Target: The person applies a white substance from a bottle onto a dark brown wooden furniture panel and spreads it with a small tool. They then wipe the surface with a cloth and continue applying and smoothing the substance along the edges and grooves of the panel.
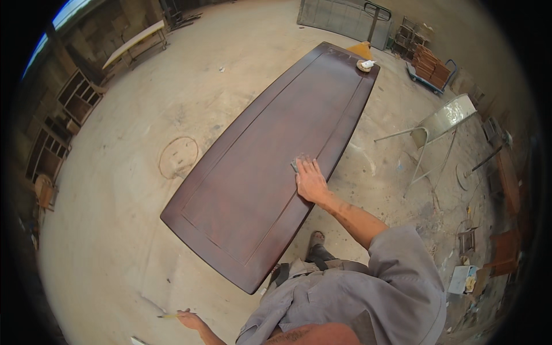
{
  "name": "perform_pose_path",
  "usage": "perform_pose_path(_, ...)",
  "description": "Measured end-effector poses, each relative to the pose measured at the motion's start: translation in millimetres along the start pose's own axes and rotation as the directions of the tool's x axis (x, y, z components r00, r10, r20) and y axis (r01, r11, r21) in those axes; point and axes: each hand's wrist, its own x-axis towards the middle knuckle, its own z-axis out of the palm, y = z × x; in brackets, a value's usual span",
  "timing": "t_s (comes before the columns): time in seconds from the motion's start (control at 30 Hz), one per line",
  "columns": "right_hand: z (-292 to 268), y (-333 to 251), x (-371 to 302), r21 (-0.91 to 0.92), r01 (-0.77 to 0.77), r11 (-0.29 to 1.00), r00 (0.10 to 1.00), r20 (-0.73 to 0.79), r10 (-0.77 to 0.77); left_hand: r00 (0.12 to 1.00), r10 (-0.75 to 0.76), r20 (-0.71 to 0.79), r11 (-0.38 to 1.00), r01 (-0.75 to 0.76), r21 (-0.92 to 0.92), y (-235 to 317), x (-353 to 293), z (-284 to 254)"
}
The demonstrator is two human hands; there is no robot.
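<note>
A long, dark reddish-brown wooden tabletop (253, 155) with grooved border lines stretches from near me toward the far right. My right hand (311, 181) lies on its right part, fingers pressed over a small grey pad (294, 165) that shows at the thumb side. Low on the left, away from the tabletop, my left hand (190, 319) is closed around a thin yellow stick-like thing (168, 315); its exact kind is too small to tell. A white tube (368, 64) rests on a round tan item (364, 68) at the tabletop's far right corner.
On the right stands a metal-legged chair (445, 118), with a trolley of stacked brown wood (430, 69) behind it. A white box (462, 280) sits at the lower right. Shelf frames (80, 98) and a long white-topped bench (135, 43) line the left.
</note>
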Motion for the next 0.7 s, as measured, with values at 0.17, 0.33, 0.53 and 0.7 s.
perform_pose_path(0.17, 27, 21, 43, 0.152, -0.166, 0.974, 0.986, -0.003, 0.169, 0.943, 0.333, 0.011, 0.875, -0.305, -0.376, 332, 48, -26)
perform_pose_path(0.33, -33, -25, 46, 0.369, 0.117, 0.922, 0.976, -0.214, -0.038, 0.744, 0.539, 0.396, 0.637, -0.053, -0.769, 500, -90, 35)
perform_pose_path(0.53, -85, 45, -49, 0.953, -0.296, -0.071, 0.955, 0.295, -0.032, 0.043, 0.469, 0.882, 0.766, 0.477, -0.431, 564, -342, 89)
perform_pose_path(0.7, -120, 171, -113, 0.71, -0.549, -0.442, 0.72, 0.67, 0.181, -0.415, 0.5, 0.76, 0.86, 0.133, -0.493, 586, -440, 118)
